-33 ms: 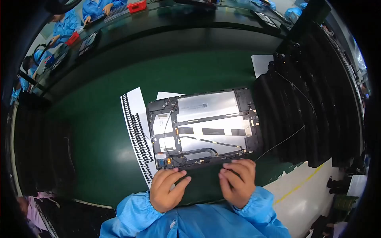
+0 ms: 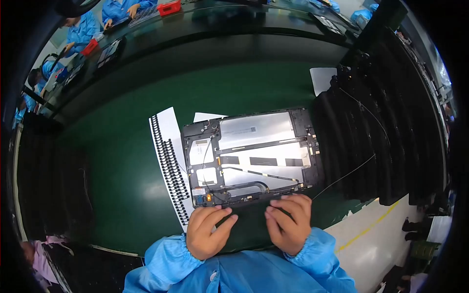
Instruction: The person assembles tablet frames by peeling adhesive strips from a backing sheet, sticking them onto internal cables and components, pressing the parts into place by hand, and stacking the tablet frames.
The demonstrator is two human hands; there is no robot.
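An opened tablet (image 2: 261,162) lies on the green work surface, its silver battery, black ribbon cables and thin wires exposed. My left hand (image 2: 209,232) is at its near left corner, fingertips at the edge and thumb apart. At the near edge farther right is my right hand (image 2: 291,222), fingers bent loosely with the thumb apart. Neither hand appears to grip anything; whether the fingertips touch the frame is hard to tell. Left of the tablet, a white sheet with rows of small black stickers (image 2: 172,163) lies partly beneath or against it.
Tall stacks of black trays (image 2: 376,132) stand on the right, with a loose thin wire across them. A white sheet (image 2: 322,80) lies beside them. More black material (image 2: 53,176) is at the left. Beyond a raised ledge (image 2: 234,46), people in blue work near red bins (image 2: 168,8).
My right hand has shifted slightly left along the tablet's near edge. My left hand and the tablet have barely moved.
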